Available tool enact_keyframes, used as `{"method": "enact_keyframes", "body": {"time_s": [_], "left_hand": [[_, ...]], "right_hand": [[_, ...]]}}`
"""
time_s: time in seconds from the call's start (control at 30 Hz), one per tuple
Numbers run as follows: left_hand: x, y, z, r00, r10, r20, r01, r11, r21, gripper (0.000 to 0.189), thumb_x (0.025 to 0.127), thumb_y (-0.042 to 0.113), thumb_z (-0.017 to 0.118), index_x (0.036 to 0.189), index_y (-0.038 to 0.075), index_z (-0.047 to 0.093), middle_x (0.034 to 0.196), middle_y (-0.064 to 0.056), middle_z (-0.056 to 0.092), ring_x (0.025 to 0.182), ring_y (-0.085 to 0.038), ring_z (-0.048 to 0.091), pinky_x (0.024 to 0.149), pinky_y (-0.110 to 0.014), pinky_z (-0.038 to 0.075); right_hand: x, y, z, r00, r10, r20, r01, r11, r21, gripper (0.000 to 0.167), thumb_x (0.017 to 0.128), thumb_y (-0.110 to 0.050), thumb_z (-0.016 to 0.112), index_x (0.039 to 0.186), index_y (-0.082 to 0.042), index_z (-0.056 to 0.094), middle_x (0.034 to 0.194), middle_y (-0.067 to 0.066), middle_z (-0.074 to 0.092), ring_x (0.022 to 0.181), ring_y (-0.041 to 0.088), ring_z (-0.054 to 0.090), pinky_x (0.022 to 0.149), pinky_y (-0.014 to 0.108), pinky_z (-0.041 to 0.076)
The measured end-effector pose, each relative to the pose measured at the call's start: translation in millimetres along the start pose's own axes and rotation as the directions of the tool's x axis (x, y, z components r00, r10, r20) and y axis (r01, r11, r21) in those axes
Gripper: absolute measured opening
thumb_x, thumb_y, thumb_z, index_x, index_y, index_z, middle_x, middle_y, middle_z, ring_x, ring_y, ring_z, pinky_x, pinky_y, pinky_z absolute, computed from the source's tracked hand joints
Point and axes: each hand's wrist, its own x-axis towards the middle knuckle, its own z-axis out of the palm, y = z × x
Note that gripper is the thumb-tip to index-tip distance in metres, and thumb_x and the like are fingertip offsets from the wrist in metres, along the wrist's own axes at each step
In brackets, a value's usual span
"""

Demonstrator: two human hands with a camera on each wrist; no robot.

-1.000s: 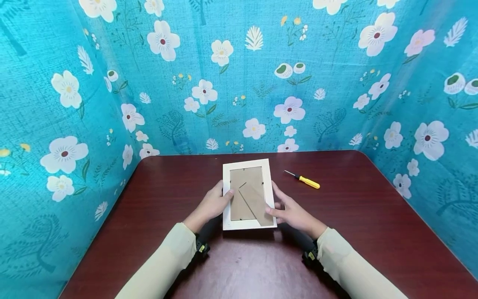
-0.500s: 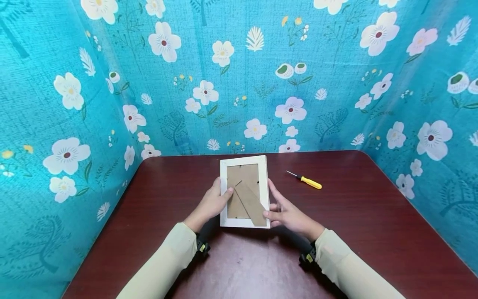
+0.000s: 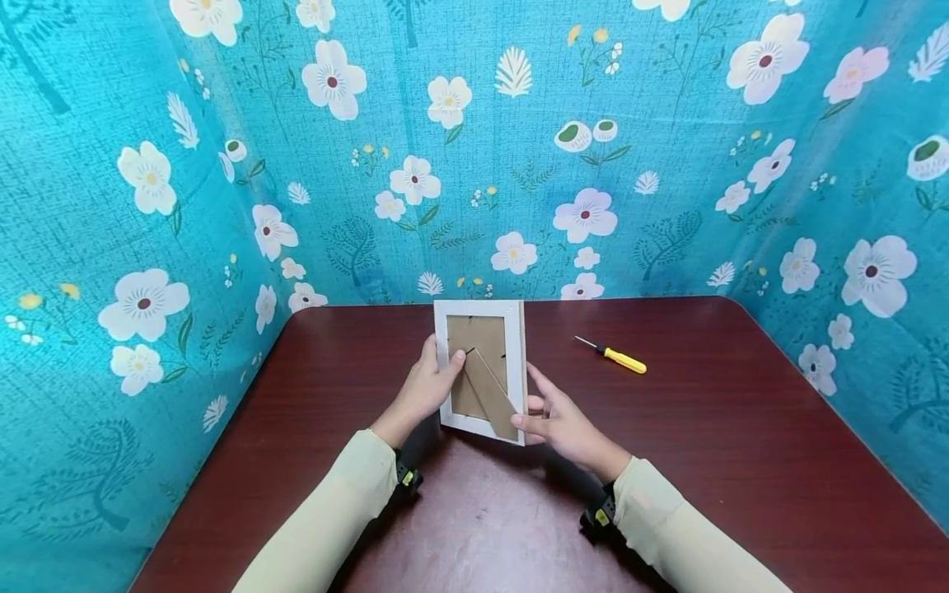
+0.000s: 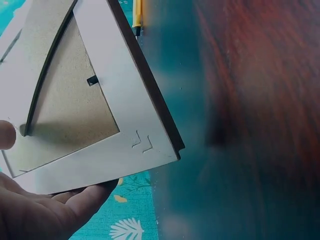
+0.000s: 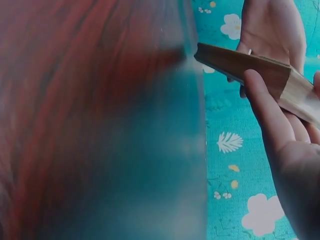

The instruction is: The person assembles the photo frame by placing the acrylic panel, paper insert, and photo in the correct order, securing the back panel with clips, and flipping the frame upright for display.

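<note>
A white picture frame (image 3: 476, 308) is held above the table, its brown backing board (image 3: 463, 395) facing the head camera. Across the backing slants a brown easel stand (image 3: 495, 403), reaching to the lower right corner. My left hand (image 3: 421, 389) grips the frame's left side, thumb over the backing. At the lower right side my right hand (image 3: 567, 427) pinches the frame, its thumb by the end of the stand. The left wrist view shows the frame's white border (image 4: 135, 110) and a small black tab (image 4: 92, 80) close up. In the right wrist view the frame's edge (image 5: 245, 65) appears side-on.
A screwdriver (image 3: 617, 357) with a yellow handle lies on the dark red table (image 3: 704, 412), right of the frame. Blue floral cloth (image 3: 474, 165) hangs behind the table and along both sides.
The picture frame has tipped more upright and turned, so its right side edge shows. Both hands have shifted slightly left with it. The screwdriver still lies on the table.
</note>
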Motion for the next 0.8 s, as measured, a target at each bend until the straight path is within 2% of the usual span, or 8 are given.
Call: {"method": "enact_keyframes", "body": {"time_s": [0.23, 0.47, 0.63, 0.8], "left_hand": [[5.7, -2.5, -0.9, 1.0, 0.019, -0.004, -0.019, 0.999, -0.028, 0.075, 0.1, 0.049, 0.046, 0.154, 0.005, 0.016, 0.151, -0.022, 0.033, 0.135, -0.033, 0.036, 0.105, -0.053, 0.033], [6.4, -4.7, -2.5, 1.0, 0.019, -0.02, -0.02, 0.999, -0.028, 0.071, 0.1, 0.045, 0.05, 0.153, 0.006, 0.023, 0.149, -0.02, 0.035, 0.127, -0.033, 0.047, 0.099, -0.051, 0.041], [3.5, -1.8, -3.1, 0.998, 0.035, -0.054, -0.037, 0.999, -0.03, 0.072, 0.098, 0.042, 0.056, 0.153, 0.008, 0.023, 0.148, -0.019, 0.035, 0.124, -0.035, 0.05, 0.094, -0.05, 0.046], [-0.2, 3.9, -3.8, 0.991, 0.061, -0.119, -0.068, 0.996, -0.052, 0.068, 0.098, 0.037, 0.058, 0.152, 0.01, 0.027, 0.145, -0.015, 0.037, 0.118, -0.031, 0.055, 0.089, -0.046, 0.05]], "right_hand": [[2.6, 4.9, 7.2, 0.999, -0.027, -0.03, 0.027, 0.999, -0.019, 0.07, 0.094, 0.002, 0.061, 0.153, -0.007, 0.022, 0.13, 0.03, 0.053, 0.103, 0.034, 0.064, 0.076, 0.048, 0.054], [2.0, 5.7, 9.6, 0.998, -0.017, -0.063, 0.015, 1.0, -0.021, 0.067, 0.093, 0.0, 0.064, 0.15, -0.006, 0.029, 0.13, 0.028, 0.054, 0.101, 0.035, 0.065, 0.074, 0.049, 0.054], [1.5, -0.3, 8.8, 0.995, -0.011, -0.101, 0.006, 0.999, -0.047, 0.061, 0.091, 0.0, 0.066, 0.143, -0.005, 0.036, 0.126, 0.026, 0.058, 0.099, 0.035, 0.065, 0.073, 0.05, 0.055], [3.4, -5.5, 9.2, 0.992, -0.024, -0.127, 0.016, 0.998, -0.067, 0.058, 0.09, 0.003, 0.066, 0.14, -0.001, 0.037, 0.122, 0.028, 0.06, 0.095, 0.034, 0.066, 0.071, 0.047, 0.056]]}}
